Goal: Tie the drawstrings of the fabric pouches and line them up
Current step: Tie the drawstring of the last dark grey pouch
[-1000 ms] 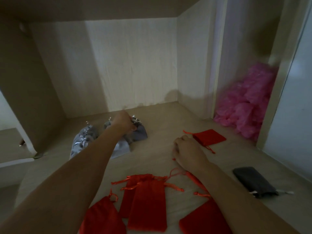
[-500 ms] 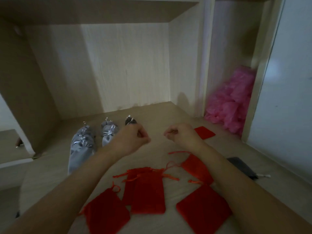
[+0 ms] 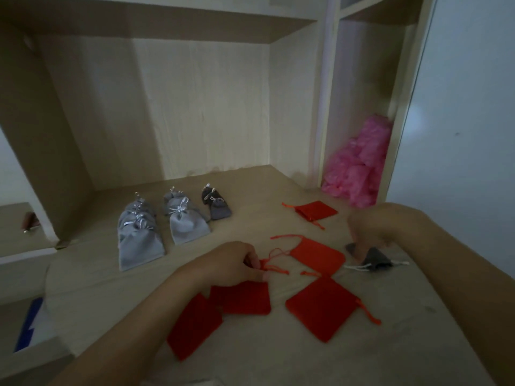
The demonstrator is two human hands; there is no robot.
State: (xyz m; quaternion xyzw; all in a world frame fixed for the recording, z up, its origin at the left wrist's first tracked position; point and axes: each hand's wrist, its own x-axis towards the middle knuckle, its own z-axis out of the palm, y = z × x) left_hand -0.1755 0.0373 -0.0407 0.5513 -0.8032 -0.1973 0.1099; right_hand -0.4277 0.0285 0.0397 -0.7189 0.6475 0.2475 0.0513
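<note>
Tied pouches lie in a row at the back of the wooden shelf (image 3: 250, 188): a stack of light grey pouches (image 3: 139, 238), another light grey pile (image 3: 185, 218) and a dark grey pile (image 3: 216, 204). Several flat red pouches lie nearer, among them one far right (image 3: 316, 210), one in the middle (image 3: 317, 253) and one in front (image 3: 322, 307). My left hand (image 3: 237, 263) pinches the drawstring end of a red pouch (image 3: 245, 298) that overlaps another (image 3: 195, 324). My right hand (image 3: 373, 227), blurred, grips a loose dark grey pouch (image 3: 374, 259) at its top and lifts that end.
A heap of pink plastic (image 3: 359, 168) fills the narrow compartment at the right, behind an upright divider (image 3: 326, 107). The cabinet's side panel (image 3: 41, 135) closes the left. A lower ledge with a small brown object (image 3: 29, 220) and something blue (image 3: 26, 327) lies at the left.
My left hand came back from the grey pouches to the red pouch's drawstring. My right hand swung right and took hold of the loose dark grey pouch.
</note>
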